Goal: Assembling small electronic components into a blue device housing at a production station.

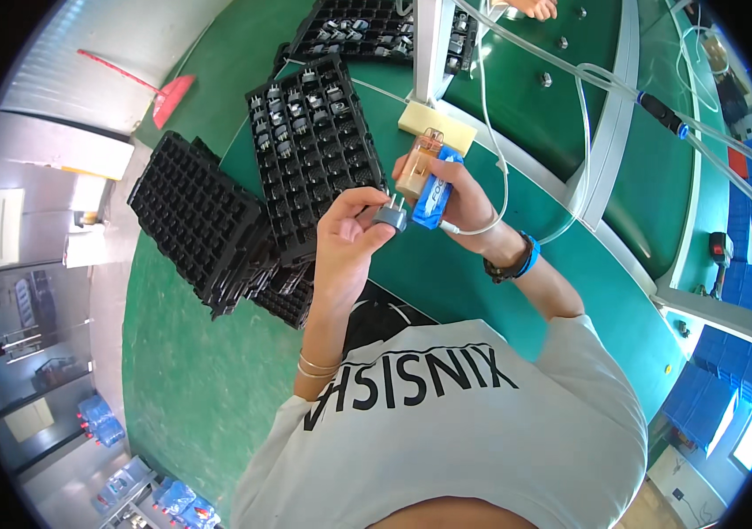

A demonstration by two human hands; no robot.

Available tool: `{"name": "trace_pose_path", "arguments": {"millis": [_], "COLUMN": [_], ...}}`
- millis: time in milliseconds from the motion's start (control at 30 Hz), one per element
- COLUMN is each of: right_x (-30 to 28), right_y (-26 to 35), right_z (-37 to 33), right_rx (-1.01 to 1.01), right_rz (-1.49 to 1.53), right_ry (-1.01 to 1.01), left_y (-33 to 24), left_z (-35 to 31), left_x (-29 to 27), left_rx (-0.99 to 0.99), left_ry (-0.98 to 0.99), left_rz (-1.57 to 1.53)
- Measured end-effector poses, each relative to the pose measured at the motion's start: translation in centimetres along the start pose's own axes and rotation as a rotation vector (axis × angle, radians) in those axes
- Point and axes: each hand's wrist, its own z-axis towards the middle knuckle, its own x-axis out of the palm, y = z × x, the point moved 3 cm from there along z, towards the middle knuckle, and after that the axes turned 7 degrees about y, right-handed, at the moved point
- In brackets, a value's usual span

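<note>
My left hand [346, 240] pinches a small grey power plug [391, 217] between thumb and fingertips, its metal prongs pointing up and away from me. Just right of it, my right hand [468, 201] is wrapped round a handheld device with an orange, partly see-through body [416, 167] and blue tape [431, 201] on its side. A white cable [479, 231] runs from the device's lower end. Plug and device are close together; I cannot tell whether they touch. Beyond my left hand lies a black compartment tray [327, 159], with several plugs in its far part.
Empty-looking black trays [195, 216] are stacked at left. Another black tray [358, 31] holds plugs at the back. A pale yellow block [437, 129] sits by a white post [430, 53]. Hoses cross the green conveyor [517, 84]; another person's hand [535, 8] shows beyond.
</note>
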Motion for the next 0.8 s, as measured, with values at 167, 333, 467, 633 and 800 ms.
{"name": "trace_pose_path", "arguments": {"millis": [167, 333, 467, 633, 800], "right_x": [0.4, 0.8, 0.7, 0.5, 0.2], "right_y": [-0.5, -0.5, -0.6, -1.0, -0.9], "right_z": [-0.3, -0.7, -1.1, -1.3, -1.6], "right_rx": [0.001, 0.017, 0.02, 0.017, 0.013], "right_rz": [0.028, 0.018, -0.012, -0.004, -0.063], "right_ry": [0.053, 0.048, 0.051, 0.03, 0.042], "left_y": [0.4, 0.7, 1.9, 3.2, 2.8], "left_z": [-0.3, -0.6, -1.0, -1.1, -0.7], "left_x": [0.2, 1.0, 1.3, 1.5, 2.0], "left_rx": [-0.014, 0.036, 0.115, 0.17, 0.242], "left_ry": [-0.021, -0.077, -0.092, -0.115, -0.115], "left_rz": [0.088, 0.102, 0.107, 0.08, 0.164]}}
